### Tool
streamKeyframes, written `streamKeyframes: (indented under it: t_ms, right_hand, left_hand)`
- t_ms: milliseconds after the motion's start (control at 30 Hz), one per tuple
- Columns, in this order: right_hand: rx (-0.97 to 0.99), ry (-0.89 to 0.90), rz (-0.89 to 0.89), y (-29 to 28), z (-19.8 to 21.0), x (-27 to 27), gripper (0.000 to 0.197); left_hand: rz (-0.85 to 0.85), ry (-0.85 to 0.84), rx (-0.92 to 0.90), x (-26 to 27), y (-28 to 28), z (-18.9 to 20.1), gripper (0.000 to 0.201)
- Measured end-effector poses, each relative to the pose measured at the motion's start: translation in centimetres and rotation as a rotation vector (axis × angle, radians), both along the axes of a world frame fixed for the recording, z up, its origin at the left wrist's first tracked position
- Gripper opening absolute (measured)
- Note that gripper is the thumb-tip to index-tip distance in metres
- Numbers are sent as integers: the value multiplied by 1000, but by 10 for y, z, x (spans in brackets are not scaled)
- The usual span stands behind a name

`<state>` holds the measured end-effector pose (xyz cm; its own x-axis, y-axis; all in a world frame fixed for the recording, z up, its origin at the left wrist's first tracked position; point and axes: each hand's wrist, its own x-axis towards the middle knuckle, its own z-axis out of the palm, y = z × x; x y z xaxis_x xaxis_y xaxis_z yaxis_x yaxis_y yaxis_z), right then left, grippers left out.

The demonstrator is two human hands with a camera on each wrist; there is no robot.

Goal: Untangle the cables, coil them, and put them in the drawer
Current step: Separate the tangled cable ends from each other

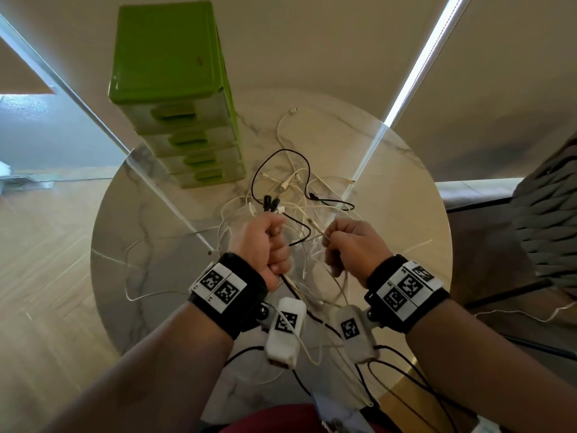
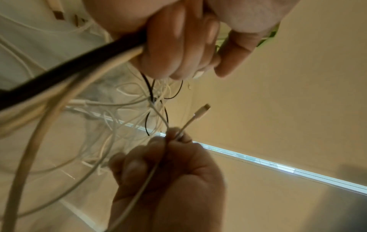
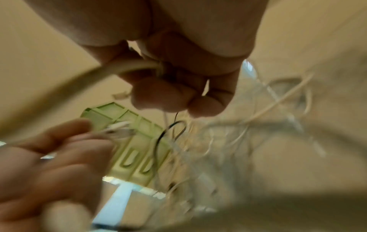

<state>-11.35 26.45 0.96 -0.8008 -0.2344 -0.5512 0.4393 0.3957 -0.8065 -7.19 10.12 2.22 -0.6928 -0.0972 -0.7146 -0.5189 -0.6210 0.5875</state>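
Note:
A tangle of white and black cables (image 1: 293, 189) lies in the middle of the round marble table (image 1: 162, 232). My left hand (image 1: 276, 237) is a fist round a bundle of black and white cables (image 2: 79, 62), with black plugs (image 1: 270, 202) sticking out above it. My right hand (image 1: 331, 243) pinches a thin white cable (image 2: 186, 125) just below its connector (image 2: 202, 109) and is raised beside the left hand. The green drawer unit (image 1: 175, 98) stands at the back left with all its drawers closed. In the blurred right wrist view, the right hand (image 3: 178, 97) also grips a white cable (image 3: 119, 69).
White cable loops (image 1: 137, 276) trail over the left part of the table and off its near edge. A grey woven seat (image 1: 549, 207) stands to the right. The wooden floor (image 1: 46, 260) lies to the left. Black leads (image 1: 415, 379) run from the wrist cameras.

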Motion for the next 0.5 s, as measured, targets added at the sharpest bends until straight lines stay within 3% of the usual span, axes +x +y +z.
streamKeyframes:
  t_ms: [133,333,500]
  right_hand:
    - [459,101,216,38,-2,-2,18]
    - [567,42,188,91,-13,23,18]
    - [595,16,58,144,-19,45,21]
  left_hand:
    - [-35,66,123,-6,7,13,41]
    - [-227,151,240,-18,50,27,39]
    - [-375,165,259,-19,102,34,37]
